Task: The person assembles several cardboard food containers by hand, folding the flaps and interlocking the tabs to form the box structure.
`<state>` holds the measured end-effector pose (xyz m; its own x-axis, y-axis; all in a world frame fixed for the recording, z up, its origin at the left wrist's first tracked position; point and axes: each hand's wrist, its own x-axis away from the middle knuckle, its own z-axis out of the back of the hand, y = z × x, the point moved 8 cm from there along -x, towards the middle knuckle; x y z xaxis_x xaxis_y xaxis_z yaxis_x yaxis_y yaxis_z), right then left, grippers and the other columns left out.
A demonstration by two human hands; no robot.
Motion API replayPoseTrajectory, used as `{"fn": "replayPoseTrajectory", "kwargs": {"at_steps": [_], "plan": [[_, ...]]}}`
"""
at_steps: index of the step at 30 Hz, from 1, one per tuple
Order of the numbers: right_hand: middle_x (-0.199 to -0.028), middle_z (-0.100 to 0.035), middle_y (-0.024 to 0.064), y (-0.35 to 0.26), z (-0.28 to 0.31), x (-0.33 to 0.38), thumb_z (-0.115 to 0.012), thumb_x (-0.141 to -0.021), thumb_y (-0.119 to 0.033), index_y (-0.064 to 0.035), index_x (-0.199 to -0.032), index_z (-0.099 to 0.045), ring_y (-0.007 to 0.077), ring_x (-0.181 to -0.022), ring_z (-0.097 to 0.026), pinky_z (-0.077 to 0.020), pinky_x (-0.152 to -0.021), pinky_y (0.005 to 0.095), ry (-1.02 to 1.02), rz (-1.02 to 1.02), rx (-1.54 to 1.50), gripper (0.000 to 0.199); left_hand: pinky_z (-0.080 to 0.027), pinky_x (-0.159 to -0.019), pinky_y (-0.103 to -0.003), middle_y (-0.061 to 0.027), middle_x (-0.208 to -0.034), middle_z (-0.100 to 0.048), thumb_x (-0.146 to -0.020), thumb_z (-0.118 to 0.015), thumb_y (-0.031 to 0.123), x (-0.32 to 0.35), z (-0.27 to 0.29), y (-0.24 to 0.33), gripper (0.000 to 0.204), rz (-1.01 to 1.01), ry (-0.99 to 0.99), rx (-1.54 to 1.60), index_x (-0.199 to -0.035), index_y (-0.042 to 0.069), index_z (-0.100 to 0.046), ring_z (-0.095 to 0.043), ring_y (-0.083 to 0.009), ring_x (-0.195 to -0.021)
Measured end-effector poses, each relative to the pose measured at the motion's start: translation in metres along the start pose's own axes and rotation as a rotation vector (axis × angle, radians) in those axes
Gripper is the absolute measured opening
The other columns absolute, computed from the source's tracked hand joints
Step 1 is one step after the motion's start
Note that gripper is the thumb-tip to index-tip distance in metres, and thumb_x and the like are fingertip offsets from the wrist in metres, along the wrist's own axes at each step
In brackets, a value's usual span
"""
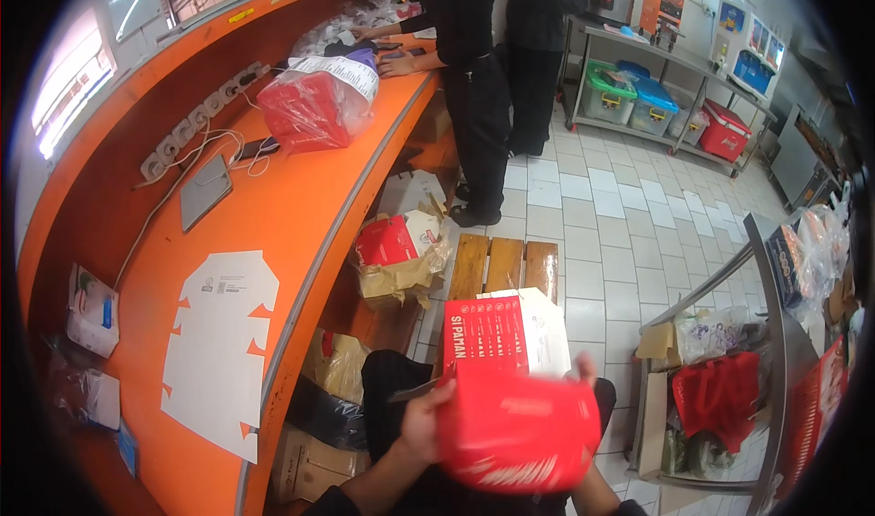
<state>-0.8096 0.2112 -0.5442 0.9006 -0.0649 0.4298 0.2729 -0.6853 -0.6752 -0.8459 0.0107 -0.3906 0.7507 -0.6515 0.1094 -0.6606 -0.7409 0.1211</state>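
Note:
A red cardboard box (519,429), part folded and smeared by motion, is held above my lap. My left hand (425,428) grips its left edge, with the thumb on the near face. At the upper right edge of the box my right hand (586,370) holds on; its fingers are blurred and the palm is hidden behind the card. Just beyond, flat red box blanks (483,329) lie stacked beside white ones (545,332) on a wooden bench (506,265). A single white box blank (219,334) lies flat on the orange counter (310,211) to my left.
A plastic-wrapped red package (314,110) and a grey tablet (206,192) sit farther up the counter. Two people in black (469,87) stand at its far end. Under it is an open carton of red blanks (401,252). To the right stands a metal rack (770,334) with a red bag (718,397).

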Motion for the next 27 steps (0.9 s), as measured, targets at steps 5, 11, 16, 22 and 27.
{"fn": "replayPoseTrajectory", "kwargs": {"at_steps": [5,11,16,22,27], "plan": [[-0.100,-0.067,0.0151,-0.094,-0.083,0.044,-0.072,-0.087,-0.013,-0.0004,-0.106,-0.056,0.0244,-0.090,-0.067,-0.0530,-0.083,0.0331,-0.022,0.577,0.657,0.028,-0.029,-0.113,-0.050,-0.0178,-0.150,-0.034,-0.091,-0.060,0.043,0.020,-0.003,0.006,0.066,-0.124,-0.295,-0.733,-0.140,0.002,-0.044,-0.038,-0.0356,-0.136],[-0.105,-0.071,0.0163,-0.059,-0.126,0.055,-0.081,-0.075,-0.020,-0.0105,-0.083,-0.062,0.0288,-0.092,-0.069,-0.0531,-0.081,0.0355,-0.091,1.249,1.162,0.023,-0.037,-0.102,-0.048,-0.0251,-0.128,-0.051,-0.087,-0.070,0.035,0.005,-0.046,0.003,0.065,-0.751,0.092,-1.747,-0.132,-0.005,-0.044,-0.048,-0.0362,-0.120],[-0.128,-0.063,0.0063,-0.094,-0.222,0.094,-0.085,-0.072,-0.031,-0.0165,-0.097,-0.067,0.0369,-0.128,-0.051,-0.0369,-0.109,0.0495,-0.663,1.123,1.393,0.034,-0.051,-0.088,-0.033,-0.0139,-0.117,-0.061,-0.094,-0.060,0.005,0.008,-0.010,0.064,0.037,-0.572,0.429,-1.232,-0.128,-0.001,-0.049,-0.062,-0.0212,-0.104],[-0.129,-0.062,0.0161,-0.103,-0.229,0.106,-0.081,-0.073,-0.045,-0.0013,-0.106,-0.065,0.0380,-0.119,-0.060,-0.0508,-0.097,0.0448,-0.791,1.373,1.328,0.057,-0.051,-0.091,-0.031,-0.0094,-0.113,-0.066,-0.089,-0.063,-0.005,-0.005,-0.009,0.054,0.035,-0.425,0.152,-0.618,-0.123,-0.001,-0.056,-0.063,-0.0178,-0.107],[-0.129,-0.060,0.0232,-0.131,-0.210,0.081,-0.082,-0.074,-0.037,0.0071,-0.126,-0.056,0.0371,-0.116,-0.062,-0.0521,-0.094,0.0387,-0.572,1.082,1.023,0.073,-0.051,-0.091,-0.030,-0.0057,-0.103,-0.071,-0.084,-0.071,-0.001,-0.009,0.022,0.049,0.028,-0.414,0.104,-1.288,-0.111,0.000,-0.065,-0.067,-0.0138,-0.095]]}}
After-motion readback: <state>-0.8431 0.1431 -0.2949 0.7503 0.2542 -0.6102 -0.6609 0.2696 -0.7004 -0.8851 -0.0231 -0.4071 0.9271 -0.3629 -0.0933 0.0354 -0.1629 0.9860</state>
